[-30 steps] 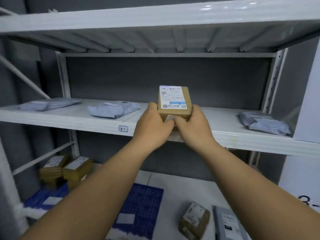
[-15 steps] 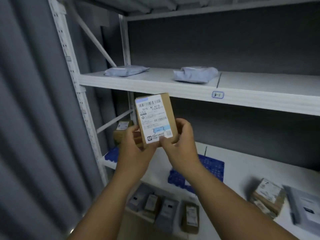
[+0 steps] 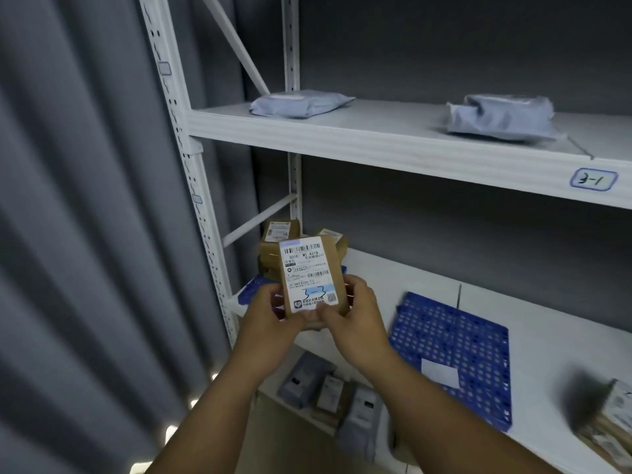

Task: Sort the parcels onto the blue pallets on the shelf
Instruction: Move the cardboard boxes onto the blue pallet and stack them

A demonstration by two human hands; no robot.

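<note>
Both hands hold a small cardboard parcel [image 3: 313, 273] upright in front of the shelf's left end, label w/ barcode facing the camera. Left hand [image 3: 270, 314] grips its lower left edge, fingers curled behind, thumb on front. Right hand [image 3: 355, 316] pinches the lower right corner, thumb on the label. Behind the parcel, brown boxes [image 3: 278, 246] sit on a blue pallet [image 3: 251, 289] at the lower shelf's left corner. A second blue pallet [image 3: 455, 340] lies to the right, w/ only a white slip [image 3: 439, 372] on it. Two grey mailer bags [image 3: 297, 102] lie on the upper shelf [image 3: 376, 142], marked 3-1.
</note>
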